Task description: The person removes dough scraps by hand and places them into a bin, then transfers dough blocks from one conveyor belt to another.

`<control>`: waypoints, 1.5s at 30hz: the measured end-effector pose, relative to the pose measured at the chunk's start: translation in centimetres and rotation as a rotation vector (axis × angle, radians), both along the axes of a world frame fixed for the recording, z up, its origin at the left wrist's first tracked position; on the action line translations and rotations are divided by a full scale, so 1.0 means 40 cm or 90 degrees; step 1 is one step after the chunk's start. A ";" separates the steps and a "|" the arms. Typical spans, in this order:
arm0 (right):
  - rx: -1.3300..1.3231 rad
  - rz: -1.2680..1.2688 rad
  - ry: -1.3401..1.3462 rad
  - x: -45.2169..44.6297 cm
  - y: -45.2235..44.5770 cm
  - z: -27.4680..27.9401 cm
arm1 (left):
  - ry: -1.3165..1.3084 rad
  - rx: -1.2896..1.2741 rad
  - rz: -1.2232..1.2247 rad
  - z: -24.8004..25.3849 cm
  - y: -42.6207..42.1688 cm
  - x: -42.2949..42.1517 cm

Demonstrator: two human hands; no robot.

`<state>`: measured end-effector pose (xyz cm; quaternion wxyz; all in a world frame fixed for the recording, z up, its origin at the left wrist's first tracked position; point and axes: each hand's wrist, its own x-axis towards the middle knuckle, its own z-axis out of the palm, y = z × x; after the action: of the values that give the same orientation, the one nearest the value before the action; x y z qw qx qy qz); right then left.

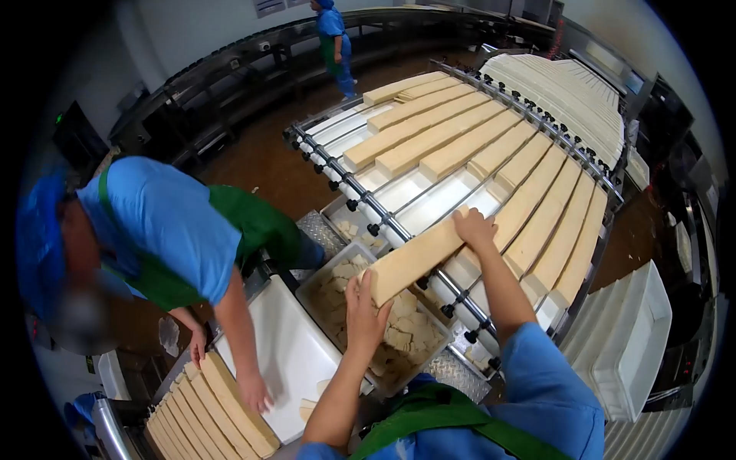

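A long pale-yellow block point(418, 259) is between my two hands, tilted above a bin point(302, 294) of broken flat pale pieces point(402, 337). My left hand point(364, 320) grips its near end, with the thumb on one side and the fingers on the other. My right hand point(475, 228) is closed over its far end, above the edge of the conveyor. Several similar blocks point(529, 207) lie in lanes on the white conveyor bed point(399, 201), separated by thin metal rods.
At left, a co-worker point(165, 230) in blue with a green apron has both hands at a row of blocks point(203, 410) beside a white surface point(280, 349). Stacked white trays point(632, 337) stand at right. A metal rail point(368, 203) with black knobs borders the conveyor. Another person point(333, 46) stands behind.
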<state>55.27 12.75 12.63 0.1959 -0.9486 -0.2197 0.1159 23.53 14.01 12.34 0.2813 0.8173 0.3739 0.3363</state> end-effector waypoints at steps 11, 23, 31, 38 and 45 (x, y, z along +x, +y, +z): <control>-0.171 0.051 0.025 0.356 0.050 -0.061 | 0.014 -0.142 -0.157 -0.043 0.037 0.236; -0.078 0.007 -0.155 0.394 0.026 -0.097 | -0.018 -0.188 -0.173 -0.112 0.041 0.418; -0.076 0.092 -0.348 0.294 0.021 -0.165 | -0.105 -0.177 -0.128 -0.181 0.007 0.422; 0.204 0.373 -0.272 0.102 -0.040 -0.096 | -0.042 -0.090 0.142 -0.121 -0.104 0.201; 0.408 0.626 -0.218 -0.185 -0.036 -0.085 | -0.173 -0.072 0.329 -0.145 -0.166 -0.163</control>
<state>47.87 11.33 9.22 0.3572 -0.6350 -0.6842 -0.0329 17.03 7.38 6.56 0.2789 0.6256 0.5466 0.4816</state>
